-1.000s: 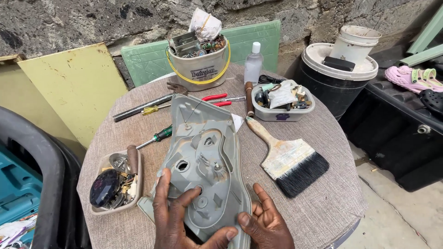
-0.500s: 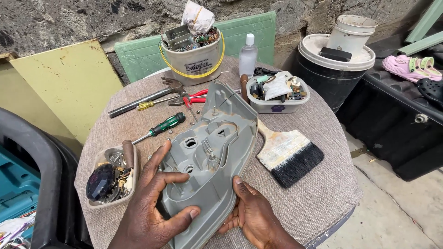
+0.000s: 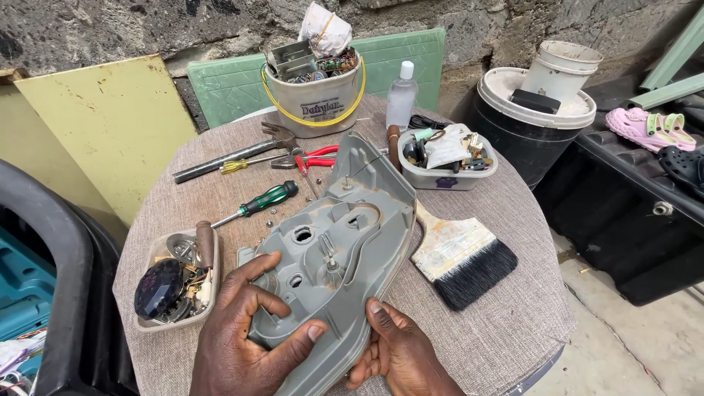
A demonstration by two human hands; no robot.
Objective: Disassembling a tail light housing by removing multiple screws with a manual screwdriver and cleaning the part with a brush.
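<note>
**Both hands grip the lamp housing**

The left hand [image 3: 249,334] clasps the grey moulded plastic lamp housing [image 3: 334,257] at its near-left edge, thumb across its face; the right hand [image 3: 400,352] grasps the near-right edge from beneath. The housing lies tilted on the round cloth-covered table [image 3: 513,220], between a green-handled screwdriver [image 3: 257,204] and a wide black-bristled paintbrush [image 3: 458,260]. The step appears to be positioning; any shift needs both grips firm.

A round table [image 3: 220,198] covered in grey-brown woven cloth is carrying everything. A grey plastic lamp housing [image 3: 345,242] is lying across its middle. A wide paintbrush [image 3: 458,260] is resting just right of it, and a green-handled screwdriver [image 3: 260,202], red-handled pliers [image 3: 315,155] and a hammer [image 3: 227,158] are lying to the left. Two shallow trays of small parts [image 3: 176,282] [image 3: 447,158], a bucket of odds [image 3: 315,95] and a clear bottle [image 3: 401,99] are standing near the edges. Tiny specks, possibly screws [image 3: 270,214], are sitting beside the screwdriver.
</note>
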